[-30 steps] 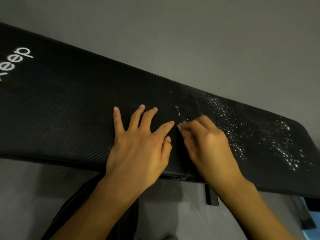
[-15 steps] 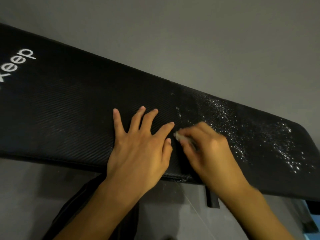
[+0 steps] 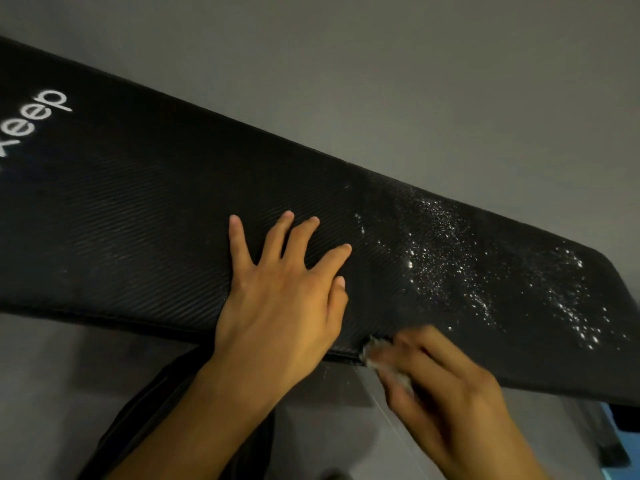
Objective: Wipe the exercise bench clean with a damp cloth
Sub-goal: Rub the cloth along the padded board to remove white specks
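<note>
Black ribbed vinyl fills our view: the long padded surface (image 3: 138,220) of the exercise bench runs slantwise from upper left to lower right above a grey floor (image 3: 381,81), with white "Keep" lettering (image 3: 34,123) at its far left end.

Our left hand (image 3: 280,306) lies flat on the pad near the middle. Its fingers are straight and splayed, the grip apart and holding nothing; we judge it's simply bracing.

Our right hand (image 3: 446,386) is down at the near edge, just right of the left one and blurred. Its grip is clamped round a small pale wad of cloth (image 3: 375,351), which sits right on the lip of the pad.

Further right, a scatter of white specks (image 3: 436,251) covers the vinyl, with a second patch (image 3: 571,306) towards the rounded end. Left of the hands we see no specks. So we'd call the job roughly half done, with the dirty stretch all ahead.

Now the risks:
- The wad is tiny and the speckled area is wide, so our strokes could leave unwiped strips between them.
- The cloth could smear the stuff along the ribs instead of lifting it.
- The cloth sits at the very edge, so a stroke that runs off could flick crumbs onto the floor.
- From that spot the wad could also slip out from under the fingers.
- The ribbed grain may trap grains if we wipe across it.

Whether the cloth is loaded with dirt we cannot tell; it's too blurred.
</note>
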Available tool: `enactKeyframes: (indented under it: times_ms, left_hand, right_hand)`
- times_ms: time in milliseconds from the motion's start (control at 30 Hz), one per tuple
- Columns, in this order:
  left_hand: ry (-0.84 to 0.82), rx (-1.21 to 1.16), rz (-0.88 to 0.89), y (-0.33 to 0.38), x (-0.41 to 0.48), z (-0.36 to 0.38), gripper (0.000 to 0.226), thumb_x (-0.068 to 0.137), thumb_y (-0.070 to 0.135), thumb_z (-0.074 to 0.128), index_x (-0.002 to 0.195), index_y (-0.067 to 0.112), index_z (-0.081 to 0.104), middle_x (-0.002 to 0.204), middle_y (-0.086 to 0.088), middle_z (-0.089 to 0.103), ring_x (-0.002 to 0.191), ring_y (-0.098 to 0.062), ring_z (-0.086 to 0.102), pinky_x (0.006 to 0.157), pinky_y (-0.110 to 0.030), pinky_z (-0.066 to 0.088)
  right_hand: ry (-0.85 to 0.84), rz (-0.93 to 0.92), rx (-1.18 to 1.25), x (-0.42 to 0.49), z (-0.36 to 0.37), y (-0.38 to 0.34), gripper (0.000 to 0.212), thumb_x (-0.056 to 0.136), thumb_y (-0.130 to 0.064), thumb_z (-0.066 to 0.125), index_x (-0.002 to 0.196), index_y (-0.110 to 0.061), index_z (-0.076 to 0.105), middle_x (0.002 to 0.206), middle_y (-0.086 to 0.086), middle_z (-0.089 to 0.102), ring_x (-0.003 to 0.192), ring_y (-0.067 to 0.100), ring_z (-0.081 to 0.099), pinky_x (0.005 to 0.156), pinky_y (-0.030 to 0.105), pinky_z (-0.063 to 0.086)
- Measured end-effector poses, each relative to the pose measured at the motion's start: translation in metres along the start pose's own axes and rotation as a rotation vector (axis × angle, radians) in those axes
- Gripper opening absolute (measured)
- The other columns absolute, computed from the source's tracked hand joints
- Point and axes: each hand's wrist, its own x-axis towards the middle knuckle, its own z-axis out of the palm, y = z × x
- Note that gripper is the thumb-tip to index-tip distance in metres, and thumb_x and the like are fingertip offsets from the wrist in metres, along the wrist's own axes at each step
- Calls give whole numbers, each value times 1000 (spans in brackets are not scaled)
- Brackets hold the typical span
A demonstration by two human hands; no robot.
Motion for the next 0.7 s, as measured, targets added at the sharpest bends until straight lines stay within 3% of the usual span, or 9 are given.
enactKeyframes:
  times_ms: [100, 300, 467, 700]
  left_hand:
    - [3, -3, -3, 0, 0, 0, 48, 100, 45, 35, 144, 37, 54, 158, -9, 44, 152, -32, 29, 118, -75, 9]
    - [-20, 32, 4, 0, 0, 0, 51, 101, 47, 30, 147, 37, 51, 160, -9, 41, 153, -32, 27, 118, -75, 10]
    - [-24, 35, -2, 0, -1, 0, 52, 100, 47, 30, 147, 37, 51, 160, -9, 41, 153, -33, 28, 118, -75, 11]
    - [-19, 31, 2, 0, -2, 0, 51, 101, 47, 30, 147, 38, 49, 161, -9, 40, 153, -32, 27, 119, -74, 9]
  right_hand:
    - [24, -30, -114, -23, 1, 7, 17, 94, -25, 63, 99, -21, 78, 99, 1, 58, 87, 11, 62, 78, 16, 46]
    - [51, -101, -152, -12, 15, 0, 14, 93, -16, 70, 106, -12, 76, 99, 7, 62, 82, 20, 61, 73, 28, 50]
    - [119, -33, -188, -25, 12, 5, 14, 89, -15, 75, 102, -13, 78, 97, 5, 61, 79, 19, 60, 72, 24, 48]
    - [49, -171, -198, -2, 16, -3, 18, 94, -16, 69, 108, -7, 75, 104, 10, 64, 83, 25, 62, 73, 33, 51]
